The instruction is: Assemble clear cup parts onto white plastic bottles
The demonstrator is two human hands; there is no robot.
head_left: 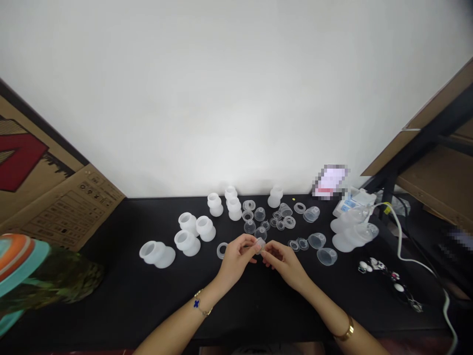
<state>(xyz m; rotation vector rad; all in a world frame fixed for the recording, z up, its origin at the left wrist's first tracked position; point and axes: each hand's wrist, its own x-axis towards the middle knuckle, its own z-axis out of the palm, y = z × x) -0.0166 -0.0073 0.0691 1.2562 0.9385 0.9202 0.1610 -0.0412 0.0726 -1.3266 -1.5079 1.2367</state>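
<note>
on a smooth black table (118,291), both hands (235,255) (284,261) pinch one translucent, rounded piece (260,243).

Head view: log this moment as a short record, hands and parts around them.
Left hand: fingertips on small clear part
Right hand: fingertips on the same part
Near hands: flat clear rings, clear domes
Open-mouthed white bottles: most left of centre, one near the wall
Far right: white cable
</note>
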